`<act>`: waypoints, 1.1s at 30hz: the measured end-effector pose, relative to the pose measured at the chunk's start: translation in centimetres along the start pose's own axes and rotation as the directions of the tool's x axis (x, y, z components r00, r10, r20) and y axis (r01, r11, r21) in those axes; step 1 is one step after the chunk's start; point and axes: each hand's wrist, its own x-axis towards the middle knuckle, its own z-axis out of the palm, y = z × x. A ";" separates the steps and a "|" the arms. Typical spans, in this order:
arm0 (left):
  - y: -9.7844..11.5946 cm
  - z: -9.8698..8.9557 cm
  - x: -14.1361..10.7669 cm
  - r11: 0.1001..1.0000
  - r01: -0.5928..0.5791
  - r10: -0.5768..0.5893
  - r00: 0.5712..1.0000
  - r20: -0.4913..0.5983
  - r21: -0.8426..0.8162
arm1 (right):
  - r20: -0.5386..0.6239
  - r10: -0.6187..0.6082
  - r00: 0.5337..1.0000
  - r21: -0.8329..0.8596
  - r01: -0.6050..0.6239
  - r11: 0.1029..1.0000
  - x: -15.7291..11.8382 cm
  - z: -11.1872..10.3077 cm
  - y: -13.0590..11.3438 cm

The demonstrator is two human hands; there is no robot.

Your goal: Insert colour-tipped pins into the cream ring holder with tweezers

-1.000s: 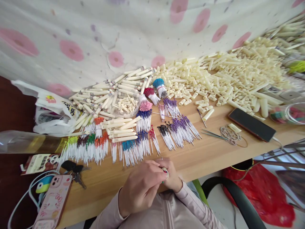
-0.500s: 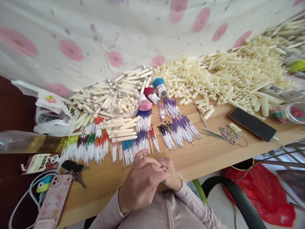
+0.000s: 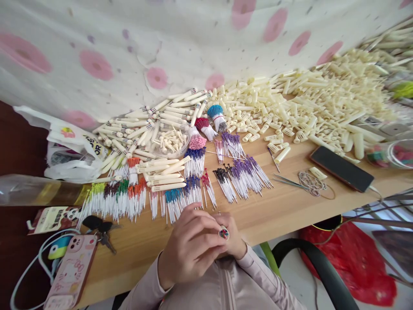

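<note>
The right hand (image 3: 235, 242) is curled closed round the tube (image 3: 227, 237), the left hand (image 3: 189, 243) half-curled at its rim, grip unclear; light, even pressure should spare the coloured tips (image 3: 223, 234).

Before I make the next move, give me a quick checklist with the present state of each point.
1. Pen barrel held in the right hand: ok.
2. Coloured tips visible at its open end: ok.
3. Left hand gripping the barrel firmly: cannot tell; it is close against it.
4. All tips seated evenly: cannot tell, too small.
5. Purple refills laid out on the table: ok.
6. Tweezers clear of the tangled cord: not ok, they overlap.
</note>
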 end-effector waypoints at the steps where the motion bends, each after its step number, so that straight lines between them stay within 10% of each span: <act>1: 0.1 0.1 0.0 1.000 -0.003 0.003 1.000 0.007 0.004 | 0.002 -0.003 1.000 -0.005 0.003 1.000 0.0 0.0 0.0; 7: -0.5 -1.3 -0.4 0.999 0.036 -0.034 0.994 -0.104 0.020 | -0.017 -0.006 1.000 -0.076 0.005 0.997 0.3 -0.1 -0.5; 12: -3.9 -6.0 -3.1 0.909 0.217 -0.081 0.930 -0.359 0.356 | -0.005 -0.014 1.000 -0.145 0.013 0.989 0.3 -0.3 -0.8; 15: -6.0 -9.6 -5.5 0.717 0.447 -0.101 0.826 -0.555 0.535 | 0.016 -0.050 0.999 -0.168 0.052 0.984 0.3 -0.4 -0.8; 19: -8.1 -14.3 -8.5 0.310 0.804 -0.266 0.585 -0.766 0.507 | 0.021 -0.111 0.994 -0.184 0.112 0.976 0.3 -0.5 -0.5; 25: -11.9 -17.8 -10.9 0.028 0.872 -0.451 0.447 -0.773 0.488 | -0.003 -0.157 0.988 -0.275 0.150 0.950 0.0 -0.5 0.6; 33: -15.0 -16.8 -11.0 -0.038 0.826 -0.641 0.411 -0.648 0.562 | -0.005 -0.128 0.992 -0.206 0.124 0.971 0.6 -0.4 -0.4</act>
